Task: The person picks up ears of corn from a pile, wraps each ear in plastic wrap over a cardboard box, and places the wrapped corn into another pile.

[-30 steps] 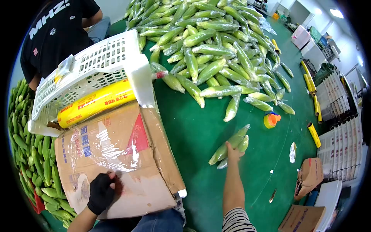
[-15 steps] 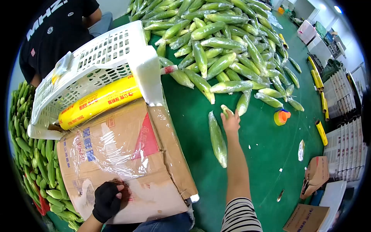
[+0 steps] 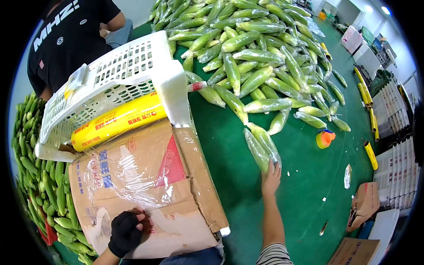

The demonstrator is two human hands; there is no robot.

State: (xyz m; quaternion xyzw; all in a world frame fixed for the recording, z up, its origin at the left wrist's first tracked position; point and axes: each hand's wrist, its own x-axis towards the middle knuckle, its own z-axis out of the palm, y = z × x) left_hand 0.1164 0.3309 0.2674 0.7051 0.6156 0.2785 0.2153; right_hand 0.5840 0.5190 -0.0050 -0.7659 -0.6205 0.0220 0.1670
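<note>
Two film-wrapped corn ears (image 3: 262, 148) lie side by side on the green floor, tips pointing toward a large pile of wrapped corn (image 3: 256, 53). My right hand (image 3: 271, 179) is closed around their lower ends. In a black fingerless glove, my left hand (image 3: 126, 232) is curled and rests on the film-covered cardboard (image 3: 137, 176); nothing shows in it. Beyond the cardboard, a yellow roll of film (image 3: 119, 120) sits under a white perforated plastic crate (image 3: 128, 62).
Unwrapped green corn (image 3: 44, 176) is heaped at the left. A person in a black shirt (image 3: 70, 39) sits behind the crate. An orange-and-yellow object (image 3: 324, 138), a yellow roll (image 3: 370, 155) and an open cardboard box (image 3: 364, 205) are on the right.
My right hand first set down the two ears, moved up to one ear's upper part, then came back to the lower ends. The ears now lie together. My left hand has stayed curled on the cardboard.
</note>
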